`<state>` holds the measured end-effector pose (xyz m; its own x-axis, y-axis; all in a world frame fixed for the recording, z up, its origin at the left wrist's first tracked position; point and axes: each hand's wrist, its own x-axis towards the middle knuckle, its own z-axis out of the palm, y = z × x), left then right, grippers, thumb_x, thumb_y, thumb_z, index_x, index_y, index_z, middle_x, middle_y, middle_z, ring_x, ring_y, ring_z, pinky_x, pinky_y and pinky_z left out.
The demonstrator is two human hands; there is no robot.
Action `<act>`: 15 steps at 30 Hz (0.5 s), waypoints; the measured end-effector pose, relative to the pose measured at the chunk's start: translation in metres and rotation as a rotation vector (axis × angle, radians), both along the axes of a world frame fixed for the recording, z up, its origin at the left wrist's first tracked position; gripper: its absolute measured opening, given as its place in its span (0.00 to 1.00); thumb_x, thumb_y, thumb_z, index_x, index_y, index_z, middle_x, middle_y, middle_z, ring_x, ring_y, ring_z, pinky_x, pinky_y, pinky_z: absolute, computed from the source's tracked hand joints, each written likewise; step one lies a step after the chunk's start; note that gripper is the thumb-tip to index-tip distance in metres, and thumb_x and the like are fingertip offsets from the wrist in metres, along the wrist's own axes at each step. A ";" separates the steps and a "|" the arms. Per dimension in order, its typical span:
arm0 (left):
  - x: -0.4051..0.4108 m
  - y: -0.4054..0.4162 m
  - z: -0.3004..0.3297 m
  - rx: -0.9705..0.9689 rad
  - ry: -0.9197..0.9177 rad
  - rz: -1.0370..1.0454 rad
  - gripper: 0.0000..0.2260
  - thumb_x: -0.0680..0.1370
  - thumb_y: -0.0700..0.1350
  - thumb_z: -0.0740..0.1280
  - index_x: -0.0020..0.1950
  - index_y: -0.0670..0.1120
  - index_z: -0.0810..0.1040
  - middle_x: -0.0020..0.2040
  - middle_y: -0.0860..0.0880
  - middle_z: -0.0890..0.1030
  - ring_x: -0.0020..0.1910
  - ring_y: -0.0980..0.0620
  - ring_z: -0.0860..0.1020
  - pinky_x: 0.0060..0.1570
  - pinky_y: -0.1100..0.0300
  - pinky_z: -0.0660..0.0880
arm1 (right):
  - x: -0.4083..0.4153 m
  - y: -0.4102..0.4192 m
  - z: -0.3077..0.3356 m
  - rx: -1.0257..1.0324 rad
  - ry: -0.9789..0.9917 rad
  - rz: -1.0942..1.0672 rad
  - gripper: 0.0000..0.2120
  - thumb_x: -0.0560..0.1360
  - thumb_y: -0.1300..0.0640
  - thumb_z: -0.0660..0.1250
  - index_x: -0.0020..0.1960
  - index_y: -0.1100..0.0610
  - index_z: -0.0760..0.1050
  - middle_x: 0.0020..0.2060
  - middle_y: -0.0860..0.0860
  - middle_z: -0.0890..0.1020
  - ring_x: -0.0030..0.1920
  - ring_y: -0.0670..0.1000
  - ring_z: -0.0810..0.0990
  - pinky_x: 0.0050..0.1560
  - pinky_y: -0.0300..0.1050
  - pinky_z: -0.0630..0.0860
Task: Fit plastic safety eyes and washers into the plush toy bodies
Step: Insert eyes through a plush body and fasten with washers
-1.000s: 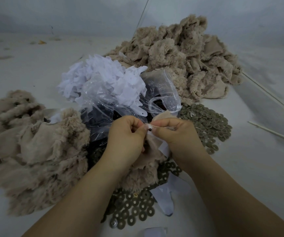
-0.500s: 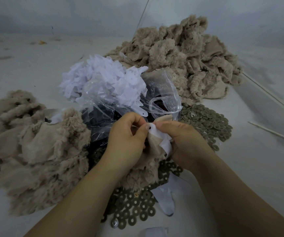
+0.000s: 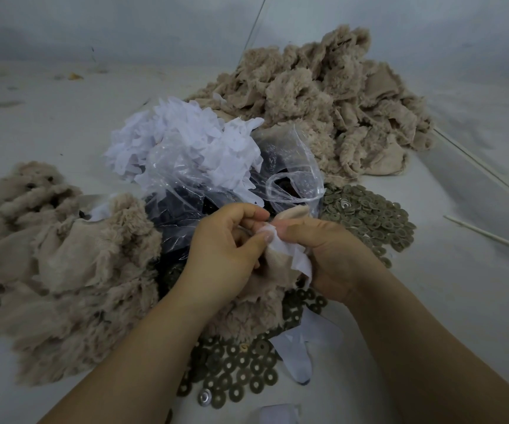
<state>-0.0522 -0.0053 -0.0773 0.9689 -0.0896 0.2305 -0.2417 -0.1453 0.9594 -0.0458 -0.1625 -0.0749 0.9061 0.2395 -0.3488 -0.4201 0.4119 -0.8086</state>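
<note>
A beige plush toy body lies inside out in the middle of the view, with a white fabric patch on its top. My left hand and my right hand both pinch the patch and the plush at its upper edge, fingertips meeting. No eye shows between my fingers now. Olive round washers lie in a heap at the right and another heap below the plush. A clear plastic bag holding dark eyes sits just behind my hands.
A big pile of beige plush bodies lies at the back right, another pile at the left. White fabric pieces heap up behind the bag. A thin white stick lies at the right on the pale table.
The black eye seen between my fingertips a second ago is hidden now. My right hand has shifted slightly down, and the white patch now covers the spot.
</note>
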 end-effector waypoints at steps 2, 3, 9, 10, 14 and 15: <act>-0.001 0.000 0.000 0.017 -0.034 0.014 0.10 0.75 0.35 0.73 0.40 0.50 0.83 0.35 0.49 0.83 0.27 0.56 0.77 0.30 0.64 0.75 | 0.000 0.000 -0.001 -0.038 0.001 -0.022 0.14 0.79 0.64 0.64 0.61 0.73 0.76 0.59 0.71 0.79 0.58 0.66 0.79 0.66 0.62 0.72; -0.001 0.001 0.000 0.021 -0.049 0.013 0.10 0.74 0.35 0.73 0.39 0.50 0.83 0.34 0.49 0.83 0.27 0.56 0.78 0.30 0.64 0.76 | 0.001 -0.001 -0.001 -0.053 0.004 -0.035 0.14 0.79 0.64 0.65 0.61 0.73 0.76 0.57 0.72 0.79 0.55 0.65 0.79 0.63 0.61 0.73; -0.002 0.005 0.002 0.038 -0.109 -0.063 0.10 0.75 0.31 0.71 0.40 0.46 0.82 0.37 0.51 0.83 0.30 0.50 0.80 0.34 0.61 0.78 | 0.003 -0.001 0.001 0.026 0.097 -0.015 0.17 0.76 0.64 0.66 0.61 0.73 0.74 0.54 0.66 0.77 0.54 0.61 0.77 0.61 0.58 0.74; -0.002 0.005 0.003 0.049 -0.133 -0.076 0.09 0.74 0.31 0.72 0.40 0.46 0.83 0.38 0.52 0.83 0.32 0.52 0.80 0.36 0.61 0.77 | 0.004 -0.001 0.002 0.069 0.119 -0.010 0.12 0.77 0.64 0.65 0.58 0.70 0.74 0.55 0.65 0.77 0.55 0.60 0.78 0.58 0.55 0.76; -0.005 0.007 0.008 0.101 -0.325 -0.036 0.08 0.71 0.35 0.76 0.42 0.48 0.85 0.40 0.51 0.81 0.39 0.57 0.79 0.41 0.67 0.74 | 0.008 -0.003 0.000 0.063 0.137 -0.062 0.11 0.77 0.62 0.66 0.55 0.68 0.78 0.52 0.65 0.83 0.49 0.58 0.84 0.48 0.49 0.82; -0.005 0.007 0.008 0.085 -0.347 -0.015 0.08 0.71 0.34 0.76 0.43 0.48 0.86 0.39 0.51 0.82 0.38 0.59 0.79 0.40 0.68 0.74 | 0.008 -0.004 -0.002 0.018 0.121 -0.069 0.13 0.75 0.61 0.68 0.57 0.68 0.77 0.52 0.65 0.82 0.49 0.59 0.82 0.52 0.50 0.80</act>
<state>-0.0575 0.0020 -0.0692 0.8324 -0.1368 0.5370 -0.5541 -0.2152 0.8042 -0.0380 -0.1664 -0.0765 0.8723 0.1851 -0.4526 -0.4841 0.4575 -0.7459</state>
